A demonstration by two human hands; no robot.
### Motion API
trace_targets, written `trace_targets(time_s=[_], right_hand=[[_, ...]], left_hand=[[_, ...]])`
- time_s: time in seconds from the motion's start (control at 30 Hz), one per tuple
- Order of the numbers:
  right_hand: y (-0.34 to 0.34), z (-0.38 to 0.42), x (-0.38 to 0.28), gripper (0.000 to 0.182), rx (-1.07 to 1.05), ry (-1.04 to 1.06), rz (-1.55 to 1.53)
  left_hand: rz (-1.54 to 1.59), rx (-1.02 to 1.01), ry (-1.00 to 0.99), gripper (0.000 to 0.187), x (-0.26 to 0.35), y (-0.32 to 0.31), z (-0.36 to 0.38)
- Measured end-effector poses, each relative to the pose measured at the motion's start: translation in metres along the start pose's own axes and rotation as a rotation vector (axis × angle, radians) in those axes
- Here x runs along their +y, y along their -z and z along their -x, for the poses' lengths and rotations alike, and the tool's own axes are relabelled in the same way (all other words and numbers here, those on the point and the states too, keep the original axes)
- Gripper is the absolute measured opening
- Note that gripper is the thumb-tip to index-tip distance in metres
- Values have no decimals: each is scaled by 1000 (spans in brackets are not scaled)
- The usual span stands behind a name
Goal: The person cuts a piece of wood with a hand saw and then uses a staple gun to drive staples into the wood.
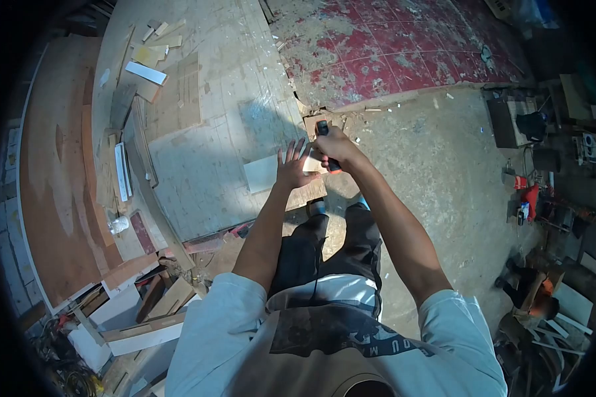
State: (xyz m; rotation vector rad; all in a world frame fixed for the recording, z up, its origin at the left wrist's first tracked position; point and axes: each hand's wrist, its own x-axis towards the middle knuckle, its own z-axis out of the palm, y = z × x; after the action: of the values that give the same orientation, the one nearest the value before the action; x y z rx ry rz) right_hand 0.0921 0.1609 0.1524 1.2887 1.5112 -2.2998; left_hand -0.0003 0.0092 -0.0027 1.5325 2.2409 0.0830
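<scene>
My left hand (293,171) presses down on a pale flat panel (261,175), its fingers stretched and spread. This panel lies at the right edge of a large wooden worktable (208,182). Just right of it, my right hand (338,147) is wrapped round a black tool with an orange end (322,127). The tool is above the table's edge, close to my left hand. Its exact kind I cannot make out, as my fingers cover much of it.
Wood offcuts (153,53) and a white strip (146,73) lie on the far table. A large brown board (59,165) is at left, with scrap wood (159,301) below. Another person (540,294) is at the lower right, beyond the concrete floor (430,192).
</scene>
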Motion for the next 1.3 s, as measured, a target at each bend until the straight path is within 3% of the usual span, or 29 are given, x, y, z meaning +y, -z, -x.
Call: trace_targets(time_s=[0.07,0.1,0.17,0.23,0.47,0.57,0.7,0.9,1.1,1.23,1.3], right_hand=[[-1,-36,38,20,39,84,58],[-12,-21,22,18,132,95,152],[-16,-20,20,17,131,111,127],[-9,-21,18,16,91,46,146],[-4,51,-28,10,32,81,44],[-1,74,-14,8,49,64,13],[3,38,9,10,-10,69,-36],[-6,-35,39,8,119,139,62],[-13,-2,37,5,146,173,-3],[-10,60,-19,10,-29,118,-33],[-5,84,-37,12,-39,145,-40]], left_hand=[[-11,6,-16,105,1,-11,11],[-31,48,-31,105,-3,-6,0],[12,-4,20,105,1,-2,4],[17,108,-21,104,0,-4,2],[28,50,23,106,5,6,-4],[49,4,10,105,5,8,-6],[46,21,-11,104,9,2,7],[-52,13,-1,105,5,0,-3],[-19,30,-15,106,5,5,-5],[-9,-28,33,105,10,4,-2],[-19,62,12,106,6,-4,-11]])
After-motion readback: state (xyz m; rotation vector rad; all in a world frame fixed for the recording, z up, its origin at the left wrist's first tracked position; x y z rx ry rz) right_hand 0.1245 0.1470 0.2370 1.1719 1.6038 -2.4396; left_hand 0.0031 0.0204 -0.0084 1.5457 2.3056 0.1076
